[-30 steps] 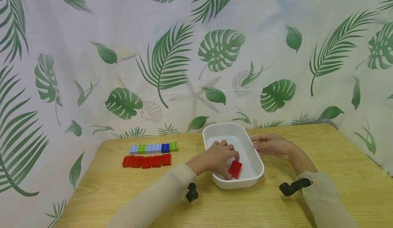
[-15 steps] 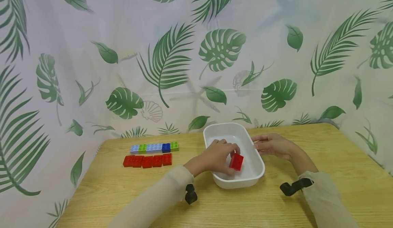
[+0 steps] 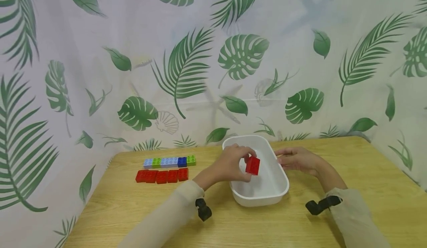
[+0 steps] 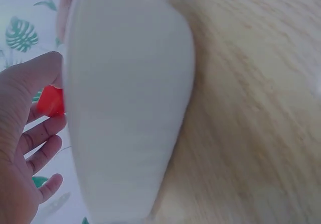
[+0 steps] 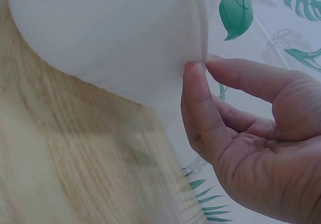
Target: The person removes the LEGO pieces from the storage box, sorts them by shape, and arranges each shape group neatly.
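A red toy brick [image 3: 253, 165] is pinched between the thumb and fingers of my left hand [image 3: 230, 164], held over the white plastic tub [image 3: 273, 192]. The left wrist view shows part of that brick [image 4: 51, 101] behind the tub's wall [image 4: 130, 103]; the other fingers are loosely bent. At the tub's right side, my right hand [image 3: 298, 161] holds the rim. Up close in the right wrist view, the thumb and fingertips [image 5: 195, 76] pinch the tub's edge. No other brick shows inside the tub, though my left hand covers part of it.
Left of the tub lies a row of several red bricks [image 3: 162, 176]. Behind it runs a line of light-blue, green and dark-blue bricks [image 3: 169, 162]. The wooden table [image 3: 233, 225] meets a leaf-patterned curtain [image 3: 200, 73] at the back.
My left hand has lifted the red brick from the tub's floor and moved it up and slightly left. The right hand keeps its hold on the rim.
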`<state>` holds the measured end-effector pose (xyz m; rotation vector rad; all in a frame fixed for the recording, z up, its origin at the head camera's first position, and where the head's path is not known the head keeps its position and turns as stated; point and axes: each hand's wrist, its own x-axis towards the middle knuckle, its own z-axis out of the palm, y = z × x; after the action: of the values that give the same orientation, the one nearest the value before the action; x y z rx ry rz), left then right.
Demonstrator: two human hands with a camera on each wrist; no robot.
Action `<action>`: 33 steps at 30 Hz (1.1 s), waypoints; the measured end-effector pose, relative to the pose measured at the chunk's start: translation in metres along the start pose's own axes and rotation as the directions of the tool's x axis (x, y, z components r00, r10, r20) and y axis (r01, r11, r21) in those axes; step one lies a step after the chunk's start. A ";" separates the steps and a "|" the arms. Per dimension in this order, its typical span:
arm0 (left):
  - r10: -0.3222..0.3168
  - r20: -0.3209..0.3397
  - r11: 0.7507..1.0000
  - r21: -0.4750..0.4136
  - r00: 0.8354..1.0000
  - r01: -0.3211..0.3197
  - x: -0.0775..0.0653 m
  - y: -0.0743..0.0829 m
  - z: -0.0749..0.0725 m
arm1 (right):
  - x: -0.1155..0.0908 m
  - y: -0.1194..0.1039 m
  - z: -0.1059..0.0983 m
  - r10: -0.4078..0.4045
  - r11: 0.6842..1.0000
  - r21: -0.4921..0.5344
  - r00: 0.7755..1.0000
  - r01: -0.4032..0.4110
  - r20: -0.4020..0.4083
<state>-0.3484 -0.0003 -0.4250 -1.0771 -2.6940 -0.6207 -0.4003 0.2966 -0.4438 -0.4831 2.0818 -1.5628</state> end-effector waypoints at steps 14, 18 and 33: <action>-0.042 -0.062 0.997 -0.068 0.997 0.037 -0.012 -0.008 -0.024 | 0.000 0.003 0.000 -0.011 1.000 0.010 1.000 0.010 0.016; -0.054 -0.044 0.998 -0.040 0.998 0.052 -0.017 -0.010 -0.035 | -0.001 0.001 0.000 -0.026 1.000 0.014 0.999 0.026 0.030; -0.021 -0.150 0.967 0.249 0.988 0.058 -0.052 -0.040 -0.057 | 0.000 -0.001 0.000 -0.022 1.000 0.003 0.999 0.021 0.040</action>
<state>-0.3380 -0.0840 -0.4028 -0.8785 -2.5850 -0.3346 -0.4002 0.2966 -0.4423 -0.5327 2.0508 -1.5558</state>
